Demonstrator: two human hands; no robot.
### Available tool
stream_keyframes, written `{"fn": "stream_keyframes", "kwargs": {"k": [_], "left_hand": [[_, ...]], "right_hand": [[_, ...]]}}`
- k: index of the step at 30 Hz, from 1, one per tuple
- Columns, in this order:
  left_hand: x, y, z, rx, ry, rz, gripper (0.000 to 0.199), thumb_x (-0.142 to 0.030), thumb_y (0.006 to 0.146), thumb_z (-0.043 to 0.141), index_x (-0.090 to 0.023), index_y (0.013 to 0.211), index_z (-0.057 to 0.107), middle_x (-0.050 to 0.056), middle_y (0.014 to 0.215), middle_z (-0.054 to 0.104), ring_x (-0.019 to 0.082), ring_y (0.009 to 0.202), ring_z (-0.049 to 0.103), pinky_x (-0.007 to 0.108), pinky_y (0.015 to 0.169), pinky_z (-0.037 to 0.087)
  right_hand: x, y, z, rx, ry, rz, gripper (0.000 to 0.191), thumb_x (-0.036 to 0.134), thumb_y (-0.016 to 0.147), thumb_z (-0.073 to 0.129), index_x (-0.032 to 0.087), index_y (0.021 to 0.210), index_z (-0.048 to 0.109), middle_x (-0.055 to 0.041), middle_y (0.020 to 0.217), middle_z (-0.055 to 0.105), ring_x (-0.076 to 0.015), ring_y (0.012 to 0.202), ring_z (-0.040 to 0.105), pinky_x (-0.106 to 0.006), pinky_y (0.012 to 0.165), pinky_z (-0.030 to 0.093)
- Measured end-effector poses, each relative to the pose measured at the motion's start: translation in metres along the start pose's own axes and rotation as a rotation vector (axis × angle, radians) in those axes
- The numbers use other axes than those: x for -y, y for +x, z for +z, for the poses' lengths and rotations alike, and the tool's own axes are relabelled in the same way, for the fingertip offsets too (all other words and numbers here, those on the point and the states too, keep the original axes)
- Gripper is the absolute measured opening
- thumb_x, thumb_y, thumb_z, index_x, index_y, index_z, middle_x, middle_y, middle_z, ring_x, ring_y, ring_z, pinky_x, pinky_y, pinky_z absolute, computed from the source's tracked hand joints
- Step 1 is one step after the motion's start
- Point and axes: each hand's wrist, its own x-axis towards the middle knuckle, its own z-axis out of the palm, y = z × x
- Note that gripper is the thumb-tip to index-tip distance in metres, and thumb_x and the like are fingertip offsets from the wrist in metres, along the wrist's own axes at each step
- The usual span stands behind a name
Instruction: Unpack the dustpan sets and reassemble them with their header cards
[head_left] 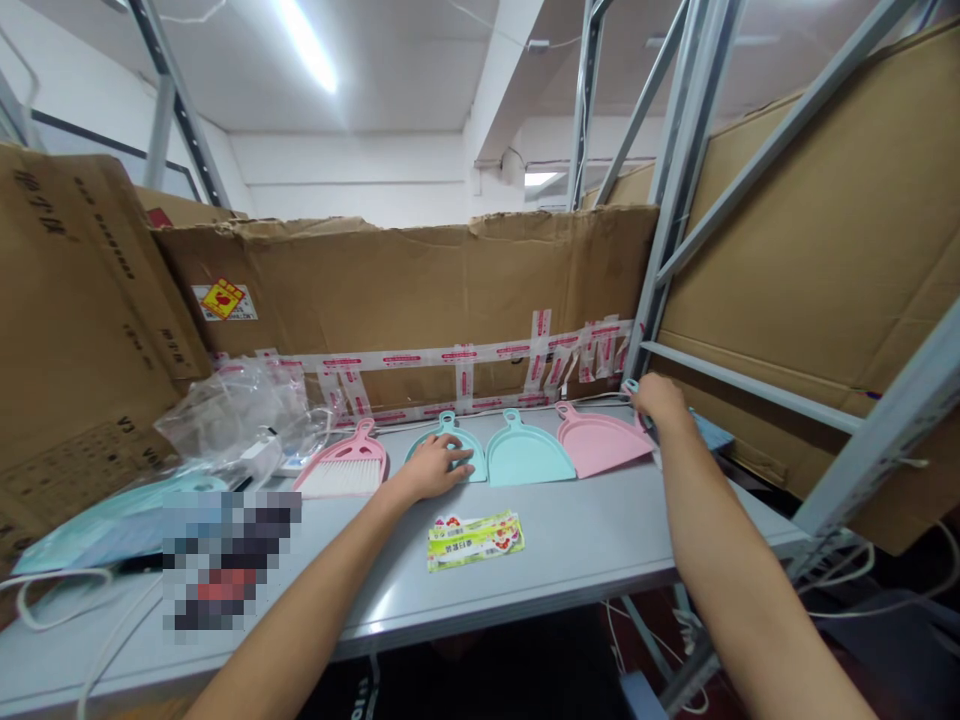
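A row of dustpans runs along the back of the grey shelf. My left hand [441, 466] rests with fingers apart on a turquoise dustpan [470, 468] and covers much of it. To its left lies a pink dustpan with a white-bristled brush [352, 472] in it. A second turquoise dustpan [529, 455] and a plain pink dustpan [601, 442] follow on the right. At the right end, my right hand [660, 398] is closed on a turquoise looped handle [631, 386]; my hand and forearm hide most of the piece it belongs to.
Yellow-green printed labels [475, 541] lie near the shelf's front. Clear plastic bags [247, 415] and a turquoise wrapped item [112, 515] sit at left. A taped cardboard box [420, 290] stands behind. Metal posts [679, 150] and a brace [757, 385] border the right side.
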Motion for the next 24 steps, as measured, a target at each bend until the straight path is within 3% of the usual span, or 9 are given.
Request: {"fn": "stream_keyframes", "kwargs": {"k": [7, 13, 18, 24], "left_hand": [[-0.004, -0.001, -0.002, 0.019, 0.02, -0.01, 0.053, -0.06, 0.113, 0.052, -0.037, 0.155, 0.076, 0.011, 0.154, 0.067, 0.038, 0.136, 0.06, 0.055, 0.122, 0.045], [-0.008, -0.003, -0.001, 0.01, 0.035, -0.021, 0.053, -0.06, 0.114, 0.051, -0.036, 0.155, 0.075, 0.011, 0.153, 0.067, 0.039, 0.136, 0.059, 0.057, 0.12, 0.047], [-0.011, -0.002, 0.001, -0.017, 0.027, -0.018, 0.05, -0.058, 0.113, 0.054, -0.037, 0.151, 0.078, 0.011, 0.151, 0.069, 0.038, 0.135, 0.061, 0.056, 0.118, 0.049], [-0.03, 0.004, 0.002, -0.028, 0.028, -0.01, 0.052, -0.058, 0.113, 0.053, -0.032, 0.152, 0.076, 0.013, 0.15, 0.069, 0.038, 0.137, 0.061, 0.053, 0.114, 0.051]], "right_hand": [[-0.012, -0.001, -0.023, -0.064, 0.085, 0.067, 0.036, 0.024, 0.101, 0.071, 0.011, 0.13, 0.086, -0.0306, 0.128, 0.081, -0.0423, 0.122, 0.08, -0.044, 0.101, 0.062], [-0.015, -0.008, -0.032, -0.216, 0.154, 0.117, 0.037, 0.025, 0.102, 0.067, 0.006, 0.129, 0.085, -0.0323, 0.126, 0.08, -0.0416, 0.117, 0.079, -0.044, 0.095, 0.06], [-0.013, -0.009, -0.036, -0.411, 0.293, 0.057, 0.04, 0.028, 0.102, 0.062, 0.007, 0.128, 0.084, -0.0286, 0.121, 0.079, -0.038, 0.111, 0.075, -0.044, 0.094, 0.056], [-0.001, -0.009, -0.037, -0.577, 0.498, -0.098, 0.043, 0.034, 0.098, 0.062, 0.012, 0.128, 0.083, -0.0231, 0.118, 0.079, -0.0358, 0.109, 0.071, -0.044, 0.099, 0.054]]}}
